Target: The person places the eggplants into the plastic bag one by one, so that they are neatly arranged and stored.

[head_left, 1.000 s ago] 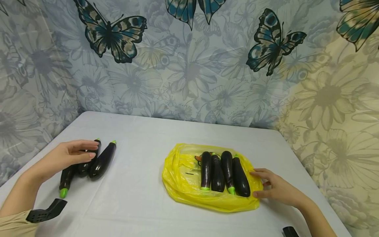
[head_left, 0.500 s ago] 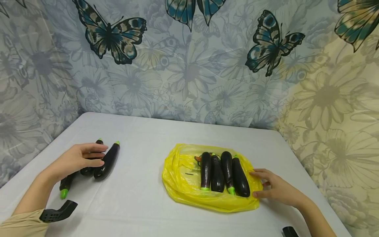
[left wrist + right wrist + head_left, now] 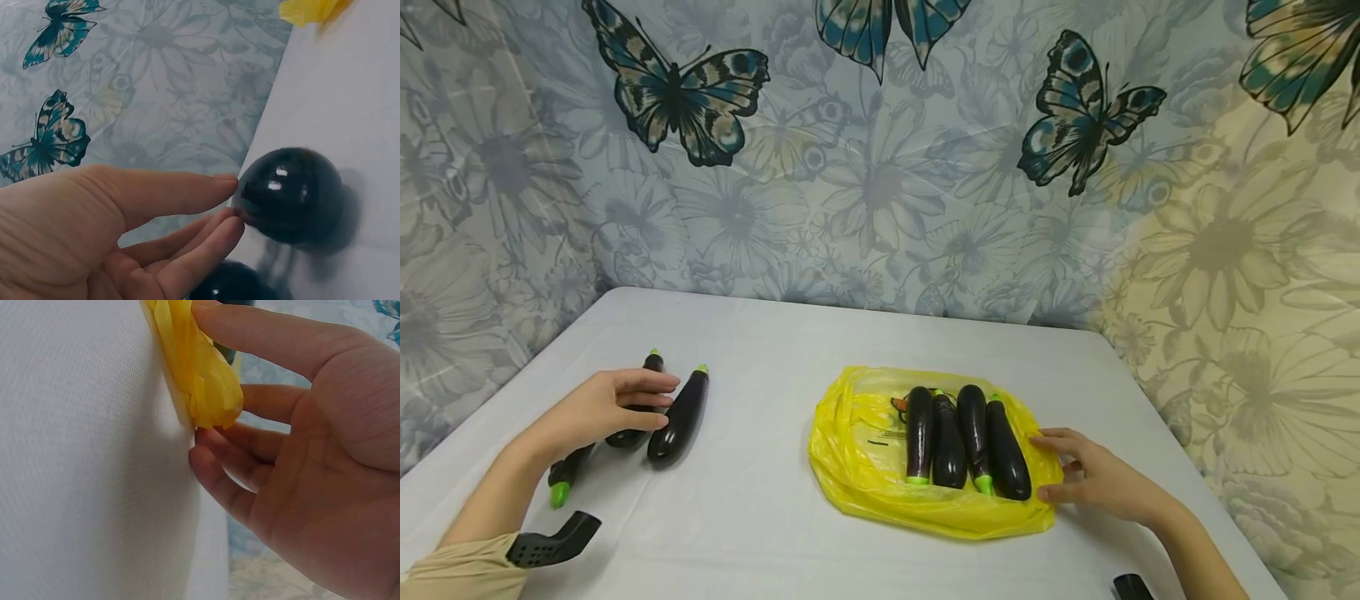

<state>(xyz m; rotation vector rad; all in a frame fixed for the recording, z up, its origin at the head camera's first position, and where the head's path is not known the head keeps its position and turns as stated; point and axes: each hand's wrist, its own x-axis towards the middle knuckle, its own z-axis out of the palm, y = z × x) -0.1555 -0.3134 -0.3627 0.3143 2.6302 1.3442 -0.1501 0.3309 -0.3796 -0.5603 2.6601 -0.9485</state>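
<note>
the glossy, purple-black eggplant with a green stem tip (image 3: 680, 419) lies on the white-covered tabletop (image 3: 737, 517) to my left, thin end pointing away from me. my left hand (image 3: 593, 412) is beside it, fingers loosely extended, wrapped round nothing; whether the tips touch its skin i cannot tell. i come at it from the side, i'd say because a smooth, rounded body is easiest to take across the middle. a second dark eggplant (image 3: 653, 362) lies partly hidden under my hand, and a third dark eggplant (image 3: 571, 468) sits nearer me, its green end turned my way. well apart, to the right, is a crumpled, translucent yellow plastic bag (image 3: 850, 492); four dark eggplants (image 3: 950, 446) lie side by side within its low rim, an arrangement that probably saves room and checks rolling. my right hand (image 3: 1101, 475) holds the bag's right edge between thumb and fingers, likely to steady the thin film. behind everything is a grey-blue floral backdrop with teal butterflies (image 3: 880, 183).
</note>
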